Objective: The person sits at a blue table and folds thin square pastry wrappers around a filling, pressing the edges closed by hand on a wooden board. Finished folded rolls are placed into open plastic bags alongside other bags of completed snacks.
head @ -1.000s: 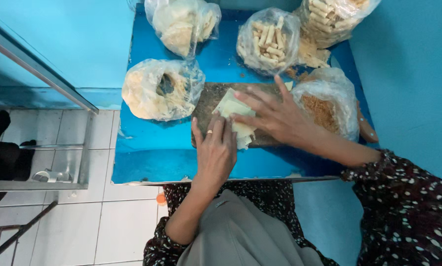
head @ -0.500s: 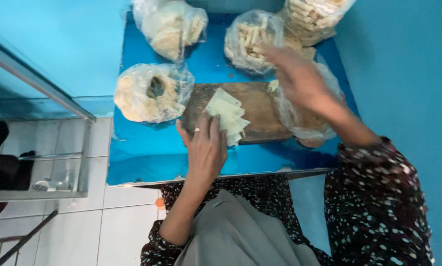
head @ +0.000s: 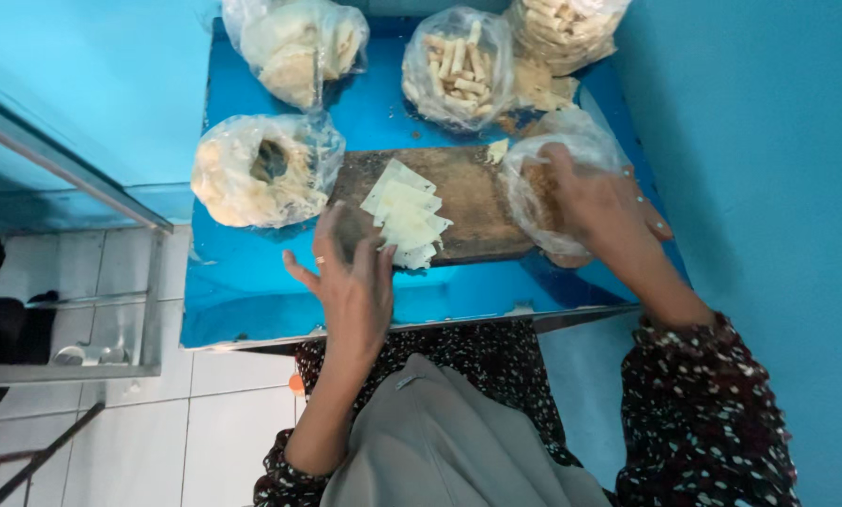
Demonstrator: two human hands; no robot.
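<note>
Blue bench (head: 252,300) set against blue walls, white tiled floor (head: 130,422) below at left. Wooden board (head: 477,216) lay mid-bench, ringed by clear bags. Bag of pale shreds (head: 243,174) sat left of the board, bag of short sticks (head: 454,70) behind it, and two more bags at the far edge (head: 299,42) (head: 557,33).

Fanned stack of thin pale square sheets (head: 404,211) lay on the board's left half. Left hand (head: 351,282) was wide, fingers spread, nothing held. Its tips rested at the near edge of the sheets and a ring (head: 320,260) showed on one finger. Right hand (head: 599,211) lay over a bag of brown crumbs (head: 534,178) at the board's right end, fingers curled into the plastic. Could not tell whether anything was pinched inside, as the plastic hid the fingertips.

Step in hand, as judged: sheets steadied under the left hand while the right hand worked at the crumb bag. Sheets looked thin, overlapped and likely to cling. Lifting one alone would call for a light fingertip peel from a corner, with the rest of the fan pinned. Loose bag mouth could snag or spill on the way out, so would call for a slow, level draw toward the board's bare middle.
</note>
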